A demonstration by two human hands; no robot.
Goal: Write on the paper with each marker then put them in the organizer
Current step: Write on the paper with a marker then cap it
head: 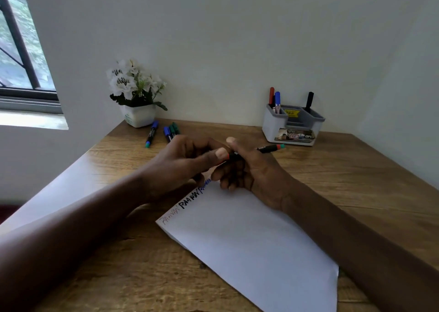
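Over the far edge of the paper (249, 240), the fingers of the left hand (187, 162) pinch one end of the marker (269, 148). The right hand (254, 174) grips its barrel. The organizer (269, 127) stands at one o'clock.

The paper (249, 240) bears black letters (190, 201) reading roughly "RAA KIN" at its far edge; beyond the paper, the organizer (269, 127) label (295, 136) shows "OPE".

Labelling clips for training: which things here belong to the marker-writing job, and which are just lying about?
Job: marker, held by left hand and right hand; paper; organizer; stored markers; loose markers.
Lying about: flower pot.
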